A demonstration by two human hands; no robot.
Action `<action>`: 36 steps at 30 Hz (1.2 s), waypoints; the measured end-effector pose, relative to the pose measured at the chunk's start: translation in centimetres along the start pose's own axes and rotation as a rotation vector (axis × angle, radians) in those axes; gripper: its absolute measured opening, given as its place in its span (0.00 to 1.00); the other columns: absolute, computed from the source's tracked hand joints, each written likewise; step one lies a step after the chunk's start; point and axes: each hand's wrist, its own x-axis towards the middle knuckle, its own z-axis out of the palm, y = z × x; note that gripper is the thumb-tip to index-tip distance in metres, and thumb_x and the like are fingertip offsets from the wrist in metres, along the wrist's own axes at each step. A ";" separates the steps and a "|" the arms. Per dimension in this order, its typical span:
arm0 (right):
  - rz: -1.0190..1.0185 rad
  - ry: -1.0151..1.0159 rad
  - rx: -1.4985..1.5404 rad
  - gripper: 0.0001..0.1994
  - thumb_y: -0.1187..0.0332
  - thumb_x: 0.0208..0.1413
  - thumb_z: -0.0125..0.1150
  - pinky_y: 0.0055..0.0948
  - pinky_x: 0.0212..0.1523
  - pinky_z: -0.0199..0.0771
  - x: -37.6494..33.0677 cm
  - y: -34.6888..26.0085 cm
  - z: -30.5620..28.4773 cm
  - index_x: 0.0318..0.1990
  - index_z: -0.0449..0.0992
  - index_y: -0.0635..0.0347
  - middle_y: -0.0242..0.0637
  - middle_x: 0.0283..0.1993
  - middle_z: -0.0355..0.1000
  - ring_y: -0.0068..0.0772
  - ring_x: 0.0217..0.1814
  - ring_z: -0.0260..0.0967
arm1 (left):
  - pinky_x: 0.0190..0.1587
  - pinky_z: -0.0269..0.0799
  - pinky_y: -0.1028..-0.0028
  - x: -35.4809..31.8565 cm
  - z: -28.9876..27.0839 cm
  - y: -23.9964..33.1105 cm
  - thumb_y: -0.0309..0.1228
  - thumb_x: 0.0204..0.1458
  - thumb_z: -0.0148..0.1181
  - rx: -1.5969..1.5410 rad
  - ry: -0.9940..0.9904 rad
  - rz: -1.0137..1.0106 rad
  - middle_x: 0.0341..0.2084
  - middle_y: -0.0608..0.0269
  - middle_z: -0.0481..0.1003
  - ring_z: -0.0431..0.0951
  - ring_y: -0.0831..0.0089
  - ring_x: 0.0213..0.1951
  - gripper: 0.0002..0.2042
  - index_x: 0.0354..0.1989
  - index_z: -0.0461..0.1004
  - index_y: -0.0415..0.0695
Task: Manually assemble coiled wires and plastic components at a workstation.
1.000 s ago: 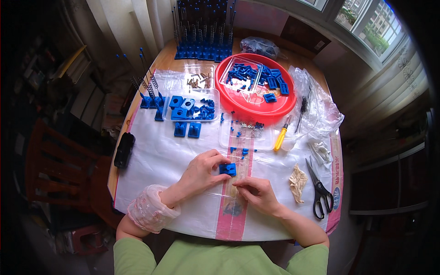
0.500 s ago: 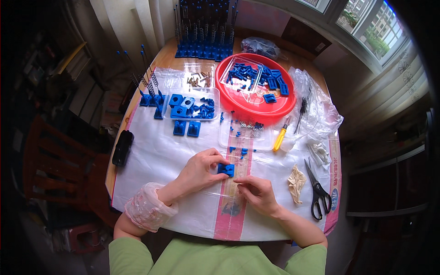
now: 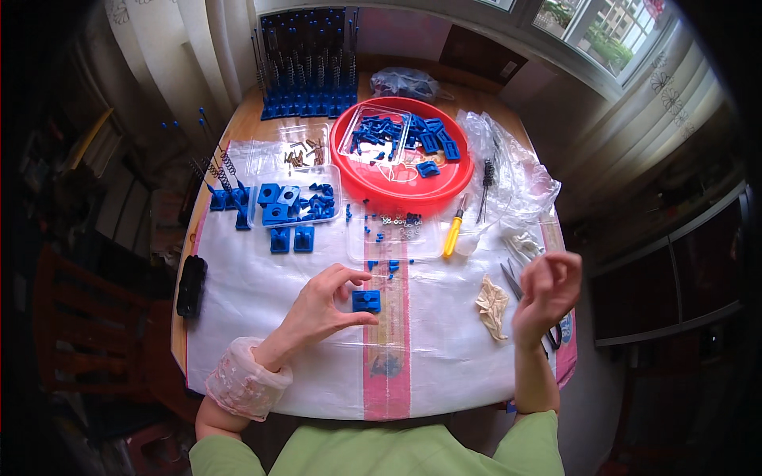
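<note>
A small blue plastic block (image 3: 367, 301) with raised ridges lies on the white sheet, near the middle of the table. Around it my left hand (image 3: 313, 305) is open, thumb on the near side and index finger on the far side, apart from the block. My right hand (image 3: 548, 293) is raised at the right, above the black-handled scissors (image 3: 555, 333). Its fingers are curled in, and whatever they may hold is hidden. Beyond the block lie several tiny blue pieces (image 3: 393, 267).
A clear tray (image 3: 337, 208) holds blue blocks and clips. Behind stand a red basin (image 3: 462, 184) of blue parts and assembled blue bases with springs (image 3: 308, 105). A yellow screwdriver (image 3: 452, 236), crumpled cloth (image 3: 492, 305) and black case (image 3: 191, 285) lie around the table.
My left hand has let go of the blue block and spread its fingers. My right hand has risen away from it to the right. The view has shifted.
</note>
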 end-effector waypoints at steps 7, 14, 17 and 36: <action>0.456 -0.336 -0.438 0.05 0.75 0.62 0.61 0.17 0.22 0.53 6.0 2.8 -3.3 0.43 0.80 0.65 0.22 0.23 0.68 0.10 0.23 0.59 | 0.34 0.66 0.81 -0.4 0.3 -0.8 0.58 0.67 0.49 -0.195 0.209 -0.066 0.36 0.64 0.78 0.68 0.83 0.29 0.30 0.53 0.78 0.41; 0.146 -0.546 -1.178 0.09 0.65 0.54 0.66 0.40 0.38 0.78 10.3 12.1 -1.4 0.36 0.85 0.60 0.45 0.29 0.80 0.43 0.33 0.80 | 0.31 0.67 0.78 0.1 0.8 -1.5 0.46 0.71 0.49 -0.269 0.257 -0.071 0.30 0.65 0.79 0.71 0.81 0.28 0.21 0.46 0.82 0.40; 0.213 -0.546 -1.343 0.11 0.63 0.52 0.66 0.45 0.46 0.80 11.2 14.7 -0.1 0.37 0.86 0.58 0.49 0.35 0.82 0.52 0.42 0.82 | 0.31 0.66 0.78 0.1 0.8 -2.0 0.44 0.71 0.48 -0.268 0.266 -0.064 0.29 0.65 0.80 0.70 0.81 0.27 0.21 0.45 0.82 0.40; 0.595 -0.306 -0.157 0.06 0.68 0.62 0.65 0.16 0.20 0.45 16.0 8.1 -6.2 0.35 0.81 0.59 0.14 0.21 0.60 0.07 0.19 0.50 | 0.34 0.69 0.78 0.4 0.9 -1.5 0.39 0.69 0.52 -0.301 0.269 -0.051 0.33 0.62 0.80 0.75 0.79 0.32 0.16 0.44 0.82 0.39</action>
